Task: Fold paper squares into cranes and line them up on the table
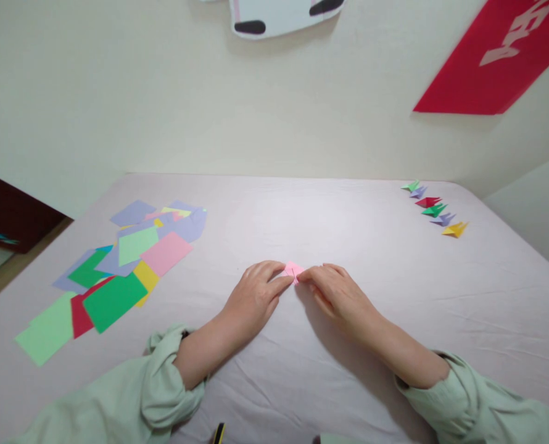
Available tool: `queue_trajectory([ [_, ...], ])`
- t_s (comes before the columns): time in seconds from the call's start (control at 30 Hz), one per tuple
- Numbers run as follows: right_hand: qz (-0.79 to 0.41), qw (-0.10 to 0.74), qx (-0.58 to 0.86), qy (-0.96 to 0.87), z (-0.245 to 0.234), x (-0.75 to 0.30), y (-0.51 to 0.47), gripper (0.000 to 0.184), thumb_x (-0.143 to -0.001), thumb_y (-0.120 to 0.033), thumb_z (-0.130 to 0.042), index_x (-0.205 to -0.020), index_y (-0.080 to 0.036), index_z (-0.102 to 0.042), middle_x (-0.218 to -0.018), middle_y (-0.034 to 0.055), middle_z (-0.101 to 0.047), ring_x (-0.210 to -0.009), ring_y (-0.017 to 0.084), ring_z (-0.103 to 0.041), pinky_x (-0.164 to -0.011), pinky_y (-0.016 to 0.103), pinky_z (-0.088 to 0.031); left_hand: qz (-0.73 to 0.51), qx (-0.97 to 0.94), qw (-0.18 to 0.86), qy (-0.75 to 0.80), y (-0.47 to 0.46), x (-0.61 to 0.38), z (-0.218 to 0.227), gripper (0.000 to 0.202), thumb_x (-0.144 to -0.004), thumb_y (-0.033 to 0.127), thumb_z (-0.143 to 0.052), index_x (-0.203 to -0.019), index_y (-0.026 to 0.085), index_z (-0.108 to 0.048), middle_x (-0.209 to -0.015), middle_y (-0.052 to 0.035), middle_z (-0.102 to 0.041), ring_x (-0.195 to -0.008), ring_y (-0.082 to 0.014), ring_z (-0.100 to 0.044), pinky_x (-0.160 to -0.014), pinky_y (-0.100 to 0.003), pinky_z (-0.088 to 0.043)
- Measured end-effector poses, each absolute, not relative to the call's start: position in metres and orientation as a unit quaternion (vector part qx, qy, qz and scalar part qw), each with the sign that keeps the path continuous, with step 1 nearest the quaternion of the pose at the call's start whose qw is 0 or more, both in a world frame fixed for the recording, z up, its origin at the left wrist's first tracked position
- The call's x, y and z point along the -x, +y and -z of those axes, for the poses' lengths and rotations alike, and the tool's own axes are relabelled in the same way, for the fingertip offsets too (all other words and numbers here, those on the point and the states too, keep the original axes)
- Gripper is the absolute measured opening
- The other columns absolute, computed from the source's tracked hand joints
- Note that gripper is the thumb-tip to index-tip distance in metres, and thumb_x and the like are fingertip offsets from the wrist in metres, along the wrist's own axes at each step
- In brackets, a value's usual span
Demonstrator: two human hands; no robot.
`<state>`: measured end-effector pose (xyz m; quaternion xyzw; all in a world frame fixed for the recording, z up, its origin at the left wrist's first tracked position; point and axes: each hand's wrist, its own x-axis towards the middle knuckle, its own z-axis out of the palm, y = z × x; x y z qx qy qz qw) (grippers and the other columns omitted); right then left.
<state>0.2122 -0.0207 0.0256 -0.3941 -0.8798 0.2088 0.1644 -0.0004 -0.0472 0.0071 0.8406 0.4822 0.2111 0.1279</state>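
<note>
A small piece of folded pink paper (293, 269), with crease lines meeting near its lower part, lies on the cloth-covered table in front of me. My left hand (256, 287) has its fingers and thumb closed on the paper's left side. From the right, my right hand (337, 295) presses its pinched fingertips on the paper's lower right edge. Part of the paper is hidden under the fingertips. At the right back stand several small folded paper cranes in a row, including a red crane (428, 202) and a yellow crane (454, 230).
Loose coloured paper sheets lie overlapping on the left, among them a dark green sheet (115, 303) and a pink sheet (167, 254). A pale cloth (256, 216) covers the table, which meets the wall behind. A black and yellow object (219, 433) shows at the near edge.
</note>
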Motion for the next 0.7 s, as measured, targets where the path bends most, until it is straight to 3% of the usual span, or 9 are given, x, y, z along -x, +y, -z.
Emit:
queue_trajectory([
  [0.17,-0.222,0.187,0.402,-0.869,-0.0216,-0.2112,-0.0191,0.024,-0.088,-0.005,-0.044,-0.102,-0.019,-0.057,-0.092,0.0033,-0.068,-0.087,0.018,-0.06,-0.089,0.035,-0.041,-0.199,-0.853,0.136,0.462,-0.0518,-0.0062,-0.013,0.03,-0.089,0.011,-0.053,-0.115,0.02,-0.063,-0.114,-0.0064,-0.065,-0.111,-0.0229,-0.056,-0.1,-0.043,-0.046],
  [0.7,-0.234,0.209,0.402,-0.86,-0.0167,-0.2111,-0.0195,0.02,-0.09,-0.007,-0.048,-0.101,-0.018,-0.059,-0.093,0.0043,-0.067,-0.088,0.021,-0.059,-0.086,0.036,-0.041,-0.196,-0.855,0.157,0.454,-0.0506,-0.0018,-0.0086,0.038,-0.085,0.004,-0.052,-0.118,0.02,-0.061,-0.121,-0.0052,-0.064,-0.114,-0.0214,-0.056,-0.099,-0.039,-0.047],
])
